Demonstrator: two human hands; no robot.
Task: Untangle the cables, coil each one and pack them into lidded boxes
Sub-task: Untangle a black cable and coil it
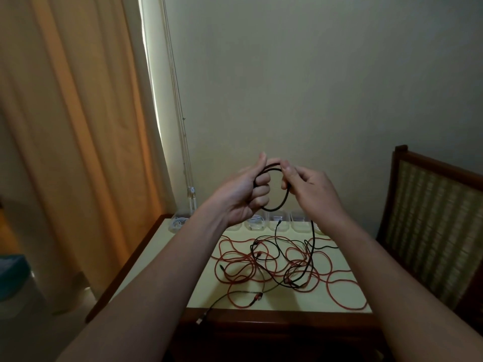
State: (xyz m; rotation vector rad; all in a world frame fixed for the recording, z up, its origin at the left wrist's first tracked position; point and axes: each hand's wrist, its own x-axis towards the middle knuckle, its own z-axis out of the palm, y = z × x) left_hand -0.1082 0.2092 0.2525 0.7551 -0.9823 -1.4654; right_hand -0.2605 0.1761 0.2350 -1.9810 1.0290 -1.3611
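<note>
I hold a black cable (281, 205) raised above the table, wound into a small loop. My left hand (245, 194) grips one side of the coil with curled fingers. My right hand (308, 186) pinches the other side of the loop; the cable's free length hangs from it down to the table. A tangle of red cables (339, 283) lies spread on the tabletop, with thin dark cables (298, 273) running through it. One dark cable end (202, 318) hangs over the front edge.
Several clear plastic boxes (300, 223) stand in a row at the table's (162, 259) far edge, some holding white cables (179, 222). A wooden chair (431, 220) stands at the right. A curtain hangs at the left.
</note>
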